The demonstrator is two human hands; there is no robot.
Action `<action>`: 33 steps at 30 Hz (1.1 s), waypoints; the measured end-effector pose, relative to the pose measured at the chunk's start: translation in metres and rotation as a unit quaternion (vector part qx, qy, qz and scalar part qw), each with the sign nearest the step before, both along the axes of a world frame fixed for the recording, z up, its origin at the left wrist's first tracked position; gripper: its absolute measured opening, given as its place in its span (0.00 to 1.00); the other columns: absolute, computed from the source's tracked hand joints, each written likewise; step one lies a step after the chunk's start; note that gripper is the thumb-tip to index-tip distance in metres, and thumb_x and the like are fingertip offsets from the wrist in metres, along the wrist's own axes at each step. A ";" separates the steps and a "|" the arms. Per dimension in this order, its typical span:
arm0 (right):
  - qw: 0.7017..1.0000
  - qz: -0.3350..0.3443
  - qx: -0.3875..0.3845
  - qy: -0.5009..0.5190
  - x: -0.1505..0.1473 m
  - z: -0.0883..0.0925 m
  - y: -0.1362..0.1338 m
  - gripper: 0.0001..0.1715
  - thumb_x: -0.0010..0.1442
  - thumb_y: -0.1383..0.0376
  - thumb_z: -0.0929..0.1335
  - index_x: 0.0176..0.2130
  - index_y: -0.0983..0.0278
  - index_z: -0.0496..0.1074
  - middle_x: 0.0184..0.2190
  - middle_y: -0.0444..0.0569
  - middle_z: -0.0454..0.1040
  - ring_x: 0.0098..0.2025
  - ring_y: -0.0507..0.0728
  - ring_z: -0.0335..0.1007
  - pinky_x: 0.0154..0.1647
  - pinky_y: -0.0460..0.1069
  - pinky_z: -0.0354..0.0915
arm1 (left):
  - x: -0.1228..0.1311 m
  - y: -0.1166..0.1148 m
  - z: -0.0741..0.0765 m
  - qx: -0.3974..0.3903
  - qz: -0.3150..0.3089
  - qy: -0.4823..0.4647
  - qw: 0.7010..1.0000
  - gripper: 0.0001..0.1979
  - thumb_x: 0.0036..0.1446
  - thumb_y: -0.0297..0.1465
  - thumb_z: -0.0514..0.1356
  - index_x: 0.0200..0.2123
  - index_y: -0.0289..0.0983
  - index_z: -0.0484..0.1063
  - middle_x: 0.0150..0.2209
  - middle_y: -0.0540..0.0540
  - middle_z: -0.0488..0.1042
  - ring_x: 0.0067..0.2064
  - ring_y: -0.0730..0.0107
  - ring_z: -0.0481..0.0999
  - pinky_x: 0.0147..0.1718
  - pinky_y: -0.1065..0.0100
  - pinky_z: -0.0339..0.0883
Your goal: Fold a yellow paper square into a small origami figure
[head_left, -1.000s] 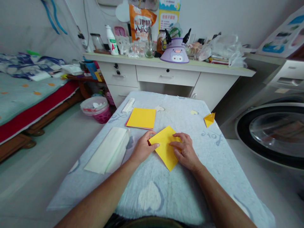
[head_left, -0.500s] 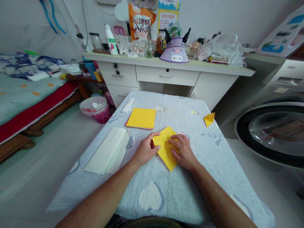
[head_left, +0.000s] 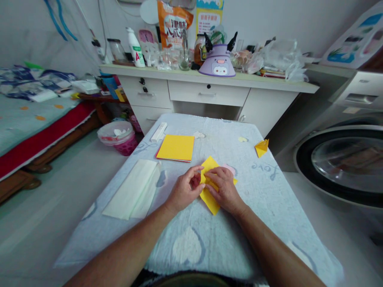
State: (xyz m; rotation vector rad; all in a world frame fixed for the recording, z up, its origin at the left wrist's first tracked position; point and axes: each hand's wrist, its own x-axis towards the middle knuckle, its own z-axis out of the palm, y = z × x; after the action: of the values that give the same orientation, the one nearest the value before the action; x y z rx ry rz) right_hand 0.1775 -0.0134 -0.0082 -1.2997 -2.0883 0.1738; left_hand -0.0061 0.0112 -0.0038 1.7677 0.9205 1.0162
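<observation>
A square of yellow origami paper (head_left: 210, 162) lies on the cloth-covered table, turned with one corner toward me. Its left corner is folded inward, with the fingers and thumb of my left hand (head_left: 186, 187) closed on that left edge. Over the middle and right of the sheet rests my right hand (head_left: 225, 186). Its bent fingers and thumb press on the paper beside my left fingertips. A small tip of yellow shows past the right hand; the fold beneath the fingers is partly hidden.
Beyond my left hand lies a stack of coloured paper (head_left: 176, 148), yellow on top. Near it are a white narrow box (head_left: 158, 132) and a pale folded sheet (head_left: 131, 189). A folded yellow paper piece (head_left: 261, 148) sits at the table's right edge. A desk (head_left: 208, 95) stands behind.
The paper's left edge has been folded inward, and its left corner no longer sticks out. My right hand has shifted slightly left, closer to my left fingers. The view has tilted slightly.
</observation>
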 end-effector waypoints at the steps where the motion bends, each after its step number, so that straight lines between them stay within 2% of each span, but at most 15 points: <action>1: 1.000 0.000 0.005 0.004 0.000 0.000 0.000 0.14 0.62 0.64 0.68 0.49 0.61 0.73 0.46 0.53 0.74 0.51 0.63 0.63 0.53 0.61 0.58 | 0.000 0.000 0.001 0.006 0.002 0.003 1.000 0.24 0.52 0.24 0.60 0.54 0.38 0.64 0.31 0.53 0.69 0.30 0.76 0.69 0.31 0.74 0.65; 8: 1.000 -0.009 0.016 0.018 0.002 0.002 0.002 0.11 0.62 0.66 0.67 0.46 0.59 0.75 0.45 0.51 0.74 0.50 0.62 0.64 0.52 0.60 0.60 | -0.003 0.002 0.001 0.044 0.039 0.045 0.997 0.12 0.53 0.24 0.58 0.42 0.37 0.73 0.29 0.52 0.72 0.30 0.75 0.71 0.32 0.74 0.66; 10: 0.999 -0.040 0.022 0.021 0.011 0.003 0.003 0.12 0.62 0.65 0.66 0.47 0.59 0.74 0.47 0.52 0.73 0.52 0.62 0.64 0.54 0.61 0.59 | -0.004 0.003 0.000 0.051 0.055 0.055 0.996 0.10 0.53 0.24 0.58 0.40 0.37 0.73 0.29 0.52 0.73 0.30 0.75 0.71 0.32 0.74 0.65; 13: 0.991 -0.130 0.024 0.017 0.031 0.005 0.005 0.13 0.62 0.64 0.65 0.47 0.61 0.73 0.48 0.55 0.72 0.53 0.64 0.64 0.54 0.62 0.59 | -0.005 0.004 -0.001 0.054 0.069 0.058 0.994 0.09 0.53 0.24 0.59 0.39 0.36 0.73 0.29 0.51 0.73 0.30 0.74 0.71 0.31 0.74 0.65; 14: 0.988 -0.154 0.019 0.017 0.038 0.006 0.006 0.13 0.62 0.63 0.65 0.46 0.62 0.73 0.48 0.56 0.72 0.52 0.64 0.65 0.53 0.62 0.60 | -0.005 0.004 -0.001 0.055 0.071 0.056 0.994 0.09 0.53 0.24 0.59 0.39 0.37 0.73 0.30 0.51 0.73 0.30 0.74 0.71 0.31 0.74 0.65; 17: 0.985 -0.162 -0.052 0.027 0.053 0.008 0.004 0.16 0.62 0.58 0.65 0.46 0.63 0.70 0.42 0.55 0.74 0.43 0.62 0.70 0.46 0.58 0.65 | -0.005 0.003 0.000 0.049 0.075 0.050 0.995 0.09 0.53 0.24 0.58 0.39 0.37 0.73 0.29 0.52 0.73 0.30 0.74 0.70 0.31 0.74 0.64; 21: 0.971 -0.136 -0.181 0.077 0.056 0.012 0.000 0.23 0.59 0.53 0.67 0.50 0.62 0.64 0.32 0.46 0.75 0.29 0.55 0.70 0.30 0.50 0.64 | -0.006 0.004 0.000 0.035 0.098 0.051 0.993 0.11 0.53 0.25 0.58 0.41 0.37 0.72 0.29 0.53 0.71 0.30 0.74 0.70 0.30 0.74 0.64; 23: 0.962 -0.098 -0.218 0.133 0.053 0.012 -0.002 0.24 0.58 0.55 0.68 0.51 0.61 0.62 0.30 0.43 0.74 0.27 0.54 0.69 0.27 0.48 0.63 | -0.007 0.005 -0.001 0.032 0.108 0.057 0.992 0.12 0.53 0.26 0.58 0.42 0.37 0.72 0.28 0.53 0.71 0.29 0.74 0.70 0.30 0.74 0.63; 25: 0.948 -0.050 -0.237 0.206 0.049 0.009 -0.001 0.23 0.58 0.58 0.68 0.51 0.60 0.61 0.32 0.44 0.74 0.29 0.54 0.71 0.27 0.48 0.65 | -0.007 0.005 -0.002 0.033 0.118 0.067 0.990 0.12 0.53 0.26 0.59 0.43 0.37 0.72 0.27 0.54 0.69 0.28 0.75 0.68 0.29 0.74 0.62; 28: 0.930 0.002 -0.231 0.286 0.042 0.003 0.000 0.23 0.57 0.62 0.67 0.52 0.58 0.61 0.39 0.47 0.74 0.36 0.56 0.73 0.33 0.50 0.69 | -0.007 0.006 -0.002 0.033 0.124 0.079 0.989 0.14 0.53 0.26 0.59 0.44 0.38 0.71 0.25 0.55 0.67 0.26 0.75 0.67 0.27 0.74 0.61; 31: 0.927 0.021 -0.213 0.308 0.036 -0.004 0.001 0.24 0.56 0.64 0.65 0.53 0.58 0.61 0.44 0.49 0.73 0.42 0.56 0.73 0.38 0.50 0.69 | -0.006 0.005 -0.001 0.036 0.124 0.082 0.988 0.15 0.52 0.25 0.59 0.45 0.38 0.71 0.25 0.56 0.66 0.26 0.75 0.67 0.27 0.74 0.61; 33: 0.928 0.021 -0.204 0.311 0.032 -0.006 0.001 0.25 0.55 0.66 0.64 0.53 0.58 0.61 0.44 0.49 0.73 0.43 0.56 0.72 0.40 0.50 0.69 | -0.005 0.005 0.000 0.037 0.123 0.081 0.988 0.16 0.52 0.25 0.59 0.46 0.38 0.70 0.25 0.56 0.66 0.27 0.75 0.68 0.28 0.74 0.61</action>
State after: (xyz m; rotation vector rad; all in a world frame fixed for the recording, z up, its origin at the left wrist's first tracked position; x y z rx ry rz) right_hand 0.2095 -0.0124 -0.0145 -1.2131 -1.5680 0.9532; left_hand -0.0108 0.0159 -0.0033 1.8519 1.2403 1.0855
